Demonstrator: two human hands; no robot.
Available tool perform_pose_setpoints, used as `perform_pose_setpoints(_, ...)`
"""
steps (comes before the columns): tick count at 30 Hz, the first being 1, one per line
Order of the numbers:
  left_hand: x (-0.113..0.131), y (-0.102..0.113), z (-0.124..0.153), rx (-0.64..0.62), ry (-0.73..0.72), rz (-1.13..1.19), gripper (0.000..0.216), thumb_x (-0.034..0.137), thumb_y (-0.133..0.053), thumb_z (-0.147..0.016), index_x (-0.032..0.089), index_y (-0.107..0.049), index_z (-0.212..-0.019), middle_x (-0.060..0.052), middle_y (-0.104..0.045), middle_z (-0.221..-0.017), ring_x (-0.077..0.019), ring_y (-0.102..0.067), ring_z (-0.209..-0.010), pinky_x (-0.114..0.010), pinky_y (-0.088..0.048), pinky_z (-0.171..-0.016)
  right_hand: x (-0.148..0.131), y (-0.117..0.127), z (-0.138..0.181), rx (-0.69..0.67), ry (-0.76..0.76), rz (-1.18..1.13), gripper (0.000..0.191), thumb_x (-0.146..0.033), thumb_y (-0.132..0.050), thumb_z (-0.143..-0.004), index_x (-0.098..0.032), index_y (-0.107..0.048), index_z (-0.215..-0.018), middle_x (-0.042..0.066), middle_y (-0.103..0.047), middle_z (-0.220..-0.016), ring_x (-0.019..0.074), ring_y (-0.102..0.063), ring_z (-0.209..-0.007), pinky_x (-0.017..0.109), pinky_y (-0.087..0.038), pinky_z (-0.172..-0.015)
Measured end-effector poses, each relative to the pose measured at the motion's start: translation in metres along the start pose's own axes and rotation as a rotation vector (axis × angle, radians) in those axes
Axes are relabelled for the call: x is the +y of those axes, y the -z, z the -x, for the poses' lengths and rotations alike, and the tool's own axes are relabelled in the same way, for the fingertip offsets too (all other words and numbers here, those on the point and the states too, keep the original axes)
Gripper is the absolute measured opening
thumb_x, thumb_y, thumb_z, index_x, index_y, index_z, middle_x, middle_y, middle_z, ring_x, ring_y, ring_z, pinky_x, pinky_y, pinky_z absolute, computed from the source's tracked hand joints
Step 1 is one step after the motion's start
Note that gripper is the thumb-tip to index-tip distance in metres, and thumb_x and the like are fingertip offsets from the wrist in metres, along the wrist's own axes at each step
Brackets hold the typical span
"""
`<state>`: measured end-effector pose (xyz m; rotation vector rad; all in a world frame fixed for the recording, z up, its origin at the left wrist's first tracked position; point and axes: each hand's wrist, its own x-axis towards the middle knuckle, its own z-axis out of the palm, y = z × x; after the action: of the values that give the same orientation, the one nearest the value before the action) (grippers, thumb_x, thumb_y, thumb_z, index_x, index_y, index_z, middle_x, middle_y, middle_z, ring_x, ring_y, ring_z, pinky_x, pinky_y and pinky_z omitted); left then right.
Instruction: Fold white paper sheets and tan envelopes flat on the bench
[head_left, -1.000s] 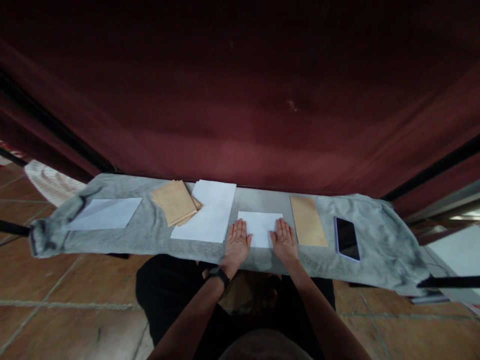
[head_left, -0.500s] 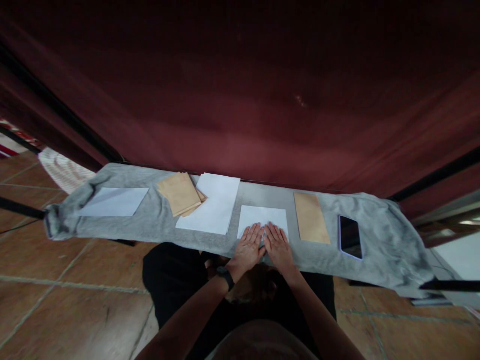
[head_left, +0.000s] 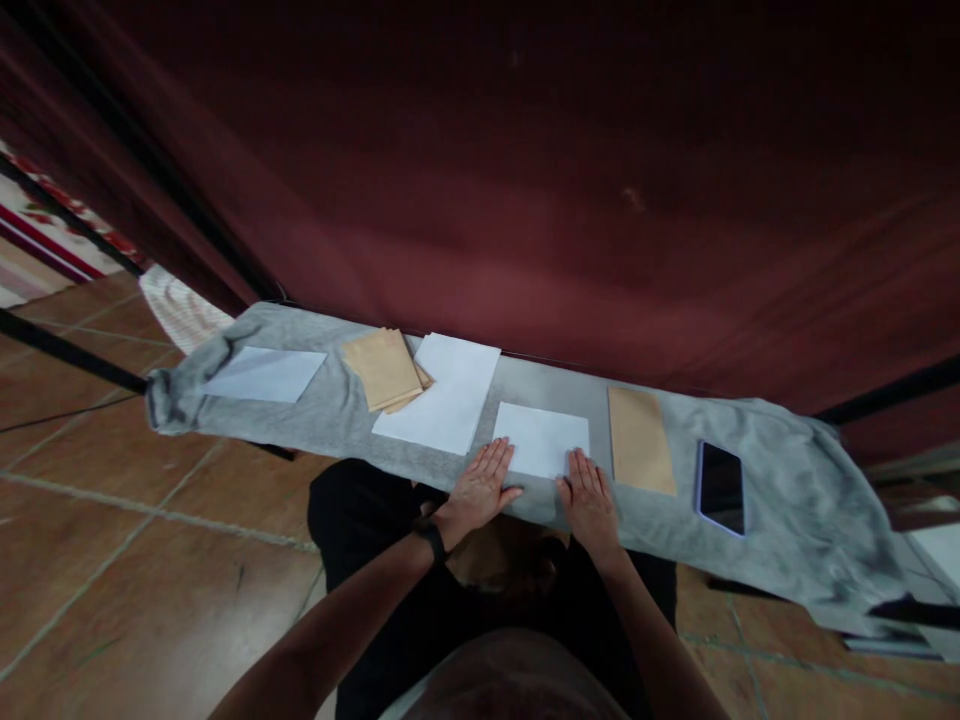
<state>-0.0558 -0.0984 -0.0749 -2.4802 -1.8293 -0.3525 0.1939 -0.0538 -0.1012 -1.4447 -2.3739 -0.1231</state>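
A folded white sheet of paper [head_left: 541, 437] lies on a narrow table covered with a grey cloth [head_left: 330, 425]. My left hand [head_left: 480, 485] rests flat at the sheet's near left corner, fingers stretched out. My right hand [head_left: 589, 497] lies flat at its near right corner, fingers also extended. Neither hand holds anything. A black watch sits on my left wrist.
A brown envelope [head_left: 641, 440] and a dark phone [head_left: 721, 487] lie to the right of the sheet. To the left are a larger white sheet [head_left: 442, 410], a stack of brown envelopes [head_left: 384, 367] and another white sheet [head_left: 264, 374]. A dark red curtain hangs behind the table.
My hands came together at the middle of the folded sheet, then slid apart to its near corners. The camera view shifted to the left.
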Motion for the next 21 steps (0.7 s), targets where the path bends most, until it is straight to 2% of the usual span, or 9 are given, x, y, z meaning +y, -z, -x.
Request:
perform_pose_setpoints(6,-0.009,0.009,0.007,-0.036,0.001,-0.039,0.080,0.060,-0.040,-0.099,0.004,-0.026,-0.155,-0.022,-0.029,-0.161,-0.0296,-0.025,-0.151,-0.047,-0.024,-0.123,0.007,-0.001,0.007,0.023,0.009,0.005,0.062,-0.044,-0.029,-0.105,-0.011,-0.025,-0.159,0.018,-0.043,-0.155,0.0310,-0.045,-0.139,0.049,-0.032,-0.115)
perform_pose_setpoints(12,0.004,0.015,0.000,0.013,-0.037,-0.044,0.075,0.058,-0.034,-0.101,0.007,-0.026,-0.155,-0.018,-0.027,-0.163,-0.0273,-0.019,-0.153,-0.046,-0.019,-0.125,0.006,0.000,0.008,0.053,0.014,0.004,0.062,-0.042,-0.030,-0.106,-0.012,-0.024,-0.159,0.018,-0.044,-0.155,0.0299,-0.045,-0.139,0.049,-0.032,-0.116)
perform_pose_setpoints(17,0.023,0.002,-0.026,0.015,-0.073,0.008,0.073,0.056,-0.030,-0.103,0.006,-0.025,-0.155,-0.018,-0.026,-0.163,-0.0256,-0.017,-0.154,-0.046,-0.017,-0.126,0.007,-0.001,0.009,0.042,0.024,0.019,0.062,-0.042,-0.029,-0.106,-0.012,-0.021,-0.160,0.018,-0.041,-0.156,0.0293,-0.045,-0.139,0.049,-0.031,-0.116)
perform_pose_setpoints(21,0.026,-0.013,-0.048,-0.037,-0.060,0.039,0.075,0.059,-0.028,-0.102,0.006,-0.026,-0.155,-0.019,-0.028,-0.162,-0.0256,-0.020,-0.153,-0.047,-0.016,-0.125,0.007,-0.004,0.009,0.020,-0.006,0.025,0.063,-0.044,-0.027,-0.106,-0.012,-0.023,-0.159,0.017,-0.042,-0.156,0.0302,-0.044,-0.140,0.049,-0.029,-0.117)
